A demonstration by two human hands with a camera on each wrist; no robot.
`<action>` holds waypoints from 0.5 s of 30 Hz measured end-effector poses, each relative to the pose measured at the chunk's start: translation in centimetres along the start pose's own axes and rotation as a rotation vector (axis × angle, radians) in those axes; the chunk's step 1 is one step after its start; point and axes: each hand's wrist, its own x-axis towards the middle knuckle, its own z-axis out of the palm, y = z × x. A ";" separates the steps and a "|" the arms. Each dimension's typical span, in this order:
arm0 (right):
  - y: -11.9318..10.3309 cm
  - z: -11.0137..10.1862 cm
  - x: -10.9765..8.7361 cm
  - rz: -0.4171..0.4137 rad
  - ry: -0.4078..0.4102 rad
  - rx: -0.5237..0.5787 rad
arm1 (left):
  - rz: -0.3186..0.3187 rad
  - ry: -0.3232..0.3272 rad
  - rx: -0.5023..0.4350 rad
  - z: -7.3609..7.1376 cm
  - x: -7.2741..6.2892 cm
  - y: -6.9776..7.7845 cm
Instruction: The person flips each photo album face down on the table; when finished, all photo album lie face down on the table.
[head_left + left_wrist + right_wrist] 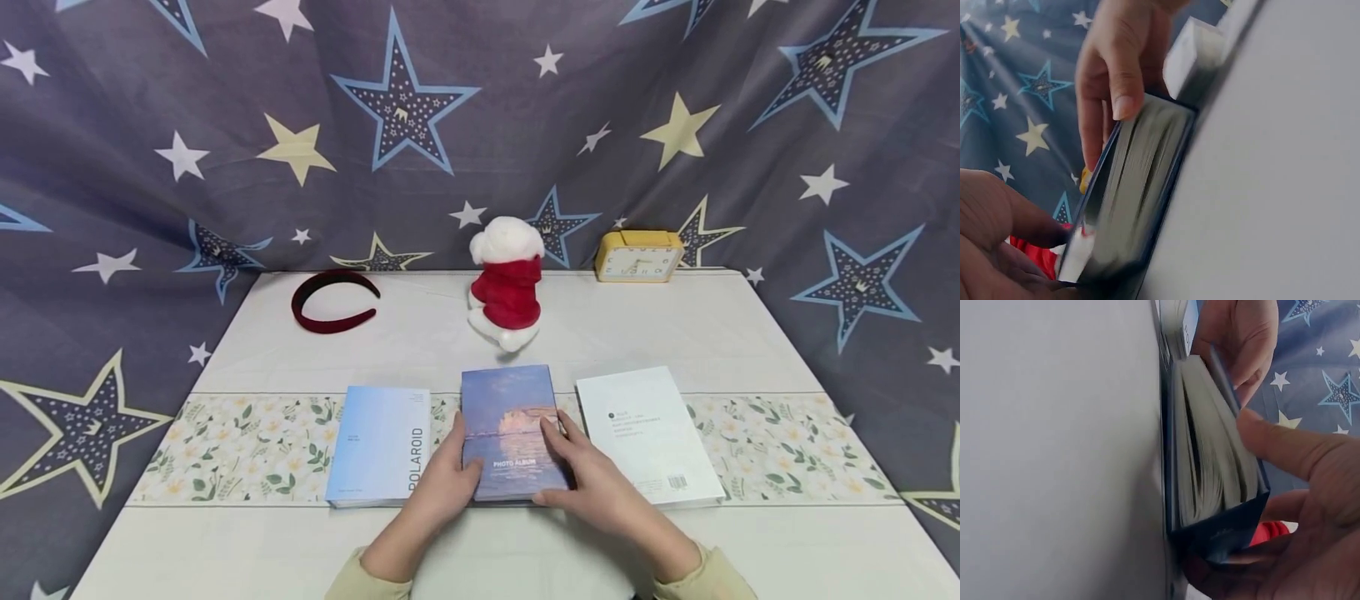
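A photo album (510, 433) with a sea-and-cliff cover lies flat at the middle of the table. My left hand (444, 477) grips its left edge, thumb at the cover's lower left. On the opposite side my right hand (596, 486) holds the right edge, with fingertips on the cover and the thumb near the bottom corner. In the left wrist view the album's page block (1135, 181) faces the camera, and a gap shows beneath the cover on the left hand's side. The dark blue spine (1222, 525) is beside the right hand in the right wrist view.
A light-blue POLAROID album (375, 442) lies to the left, a white album (645, 442) to the right. Farther back are a dark red headband (303, 312), a white plush toy (508, 283) in red clothes and a yellow clock (640, 257). A star-patterned curtain (465, 100) hangs behind.
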 end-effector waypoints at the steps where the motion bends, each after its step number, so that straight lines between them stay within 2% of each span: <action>1: -0.1 0.0 -0.1 -0.005 0.001 -0.029 | 0.016 0.004 0.060 0.0 0.0 0.0; 4: -0.6 0.0 -0.2 -0.025 0.007 -0.137 | 0.071 0.001 0.223 0.1 -0.1 0.0; 9: -1.8 -0.1 -0.2 -0.069 0.044 -0.281 | 0.112 -0.050 0.392 0.1 -0.4 0.3; 12: -2.6 0.0 0.1 -0.117 0.079 -0.298 | 0.131 -0.047 0.452 -0.1 -0.6 0.5; 15: -3.4 0.4 0.7 -0.174 0.095 -0.254 | 0.176 0.008 0.495 -0.7 -0.7 0.8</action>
